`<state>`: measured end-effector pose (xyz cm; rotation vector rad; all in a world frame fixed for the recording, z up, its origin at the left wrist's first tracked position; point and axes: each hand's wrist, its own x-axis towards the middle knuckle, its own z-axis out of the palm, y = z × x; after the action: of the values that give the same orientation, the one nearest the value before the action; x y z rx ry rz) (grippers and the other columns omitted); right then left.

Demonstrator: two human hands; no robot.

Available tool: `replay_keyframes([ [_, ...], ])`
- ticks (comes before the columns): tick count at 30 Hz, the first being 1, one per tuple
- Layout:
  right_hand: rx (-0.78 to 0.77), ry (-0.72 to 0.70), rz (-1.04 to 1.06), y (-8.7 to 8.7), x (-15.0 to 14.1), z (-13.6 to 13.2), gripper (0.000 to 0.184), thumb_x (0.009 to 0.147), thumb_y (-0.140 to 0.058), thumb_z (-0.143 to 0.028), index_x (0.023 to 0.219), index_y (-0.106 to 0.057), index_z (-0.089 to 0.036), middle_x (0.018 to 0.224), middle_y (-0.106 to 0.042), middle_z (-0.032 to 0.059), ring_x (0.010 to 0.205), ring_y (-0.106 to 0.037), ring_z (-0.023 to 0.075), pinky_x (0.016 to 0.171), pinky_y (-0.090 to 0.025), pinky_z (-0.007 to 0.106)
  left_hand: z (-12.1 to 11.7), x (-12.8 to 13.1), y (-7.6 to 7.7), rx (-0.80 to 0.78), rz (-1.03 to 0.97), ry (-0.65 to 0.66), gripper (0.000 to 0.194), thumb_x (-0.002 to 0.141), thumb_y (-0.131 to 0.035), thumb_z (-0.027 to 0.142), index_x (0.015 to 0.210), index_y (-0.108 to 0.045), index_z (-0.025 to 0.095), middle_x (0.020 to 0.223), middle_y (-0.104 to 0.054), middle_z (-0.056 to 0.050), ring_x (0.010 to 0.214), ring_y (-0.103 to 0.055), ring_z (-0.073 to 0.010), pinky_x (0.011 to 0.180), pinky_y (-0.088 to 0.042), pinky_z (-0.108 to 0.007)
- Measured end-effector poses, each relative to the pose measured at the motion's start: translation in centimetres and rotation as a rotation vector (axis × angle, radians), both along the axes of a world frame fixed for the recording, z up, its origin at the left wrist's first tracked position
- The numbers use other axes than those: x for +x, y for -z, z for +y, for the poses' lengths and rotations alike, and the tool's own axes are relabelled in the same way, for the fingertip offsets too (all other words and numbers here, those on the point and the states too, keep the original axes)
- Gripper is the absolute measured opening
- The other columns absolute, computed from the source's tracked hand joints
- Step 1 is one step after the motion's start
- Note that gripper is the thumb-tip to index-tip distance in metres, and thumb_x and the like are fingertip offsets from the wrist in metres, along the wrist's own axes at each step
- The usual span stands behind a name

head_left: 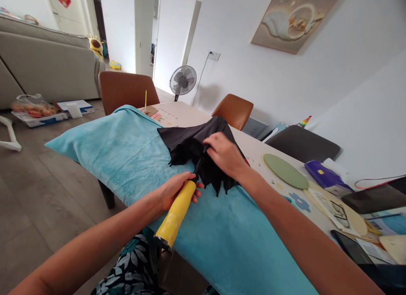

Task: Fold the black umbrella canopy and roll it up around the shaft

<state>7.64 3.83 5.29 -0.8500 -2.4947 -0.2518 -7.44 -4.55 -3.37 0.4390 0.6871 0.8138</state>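
Note:
A black folding umbrella (179, 212) with a thick yellow handle lies slantwise across a light-blue plush cloth (120, 151). My left hand (173, 190) is closed around the top of the handle, where it meets the dark shaft. Its black canopy (203, 132) is loosely gathered and partly spread, with several rib tips poking out along the near edge. Over the shaft, at the canopy's underside, my right hand (224, 154) is closed on the umbrella; its fingertips are partly hidden and slightly blurred. The handle's lower end sticks out past the cloth, above my patterned clothing.
The cloth drapes over the table (250, 145) and hangs off its near side. To the right lie a green oval mat (285, 171), a purple packet (328, 175), glasses (339, 212) and a phone (353, 246). Brown chairs (127, 90) and a fan (183, 79) stand beyond.

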Motion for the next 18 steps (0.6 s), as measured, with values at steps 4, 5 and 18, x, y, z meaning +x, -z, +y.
replay_keyframes([
  [4,-0.142,-0.086,-0.137,2.9,0.6,-0.8,0.024,0.084,-0.044,-0.009,0.101,-0.060,-0.015,0.103,-0.059,0.0091,0.092,-0.058,0.0184,0.082,-0.049,0.032,-0.1,0.1,-0.6,-0.024,-0.009,-0.001,0.036,0.084,-0.045,0.040,0.088,-0.058,0.007,0.077,-0.064,-0.014,0.060,-0.062,-0.0169,0.055,-0.052,-0.026],
  [5,-0.148,-0.084,-0.131,3.5,0.6,-0.9,0.025,0.084,-0.044,-0.009,0.101,-0.061,-0.014,0.103,-0.059,0.0094,0.093,-0.058,0.0183,0.083,-0.049,0.032,-0.2,0.2,-0.8,-0.031,0.001,-0.004,0.037,0.084,-0.045,0.041,0.088,-0.058,0.007,0.078,-0.064,-0.014,0.059,-0.062,-0.0169,0.055,-0.053,-0.027],
  [18,-0.078,-0.062,-0.189,5.4,2.3,-2.0,0.027,0.084,-0.045,-0.009,0.102,-0.065,-0.009,0.103,-0.063,0.0129,0.096,-0.057,0.0216,0.086,-0.050,0.035,1.6,2.1,-1.0,0.177,0.454,0.018,0.023,0.082,-0.052,0.041,0.082,-0.045,0.019,0.064,-0.058,-0.002,0.050,-0.060,-0.0181,0.044,-0.050,-0.031],
])
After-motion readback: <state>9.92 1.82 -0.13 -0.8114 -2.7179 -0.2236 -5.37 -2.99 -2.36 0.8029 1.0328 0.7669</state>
